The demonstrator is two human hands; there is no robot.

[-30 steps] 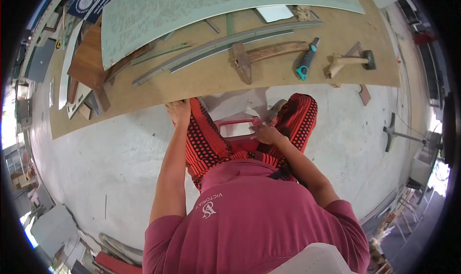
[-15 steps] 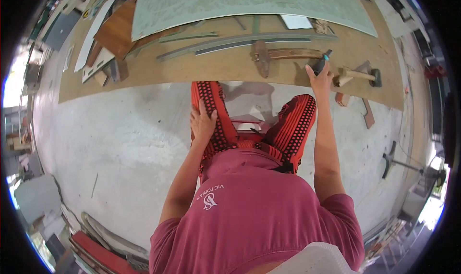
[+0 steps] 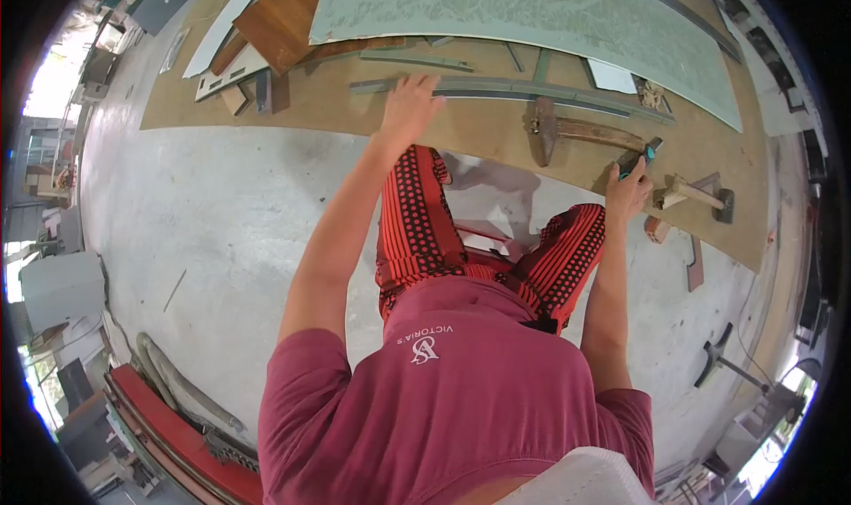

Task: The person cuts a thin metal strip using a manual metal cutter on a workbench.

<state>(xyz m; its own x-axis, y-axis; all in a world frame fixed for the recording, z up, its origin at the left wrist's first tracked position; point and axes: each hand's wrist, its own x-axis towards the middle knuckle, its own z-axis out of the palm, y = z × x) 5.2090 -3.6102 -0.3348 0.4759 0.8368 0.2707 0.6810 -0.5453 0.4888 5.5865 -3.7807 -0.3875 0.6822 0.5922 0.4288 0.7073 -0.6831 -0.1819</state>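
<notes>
Counter (image 3: 310, 108): narrow margin between grey strips (image 3: 496, 85) and near edge. Left hand (image 3: 410, 112) palm-down across it, fingers slightly apart; right hand's (image 3: 628, 193) fingers clamped on cutter (image 3: 651, 151), beside hammer (image 3: 546, 131).

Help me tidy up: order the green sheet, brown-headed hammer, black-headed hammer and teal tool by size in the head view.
1. Green sheet
2. Brown-headed hammer
3. Black-headed hammer
Teal tool: unranked; right hand partly covers it.
</notes>
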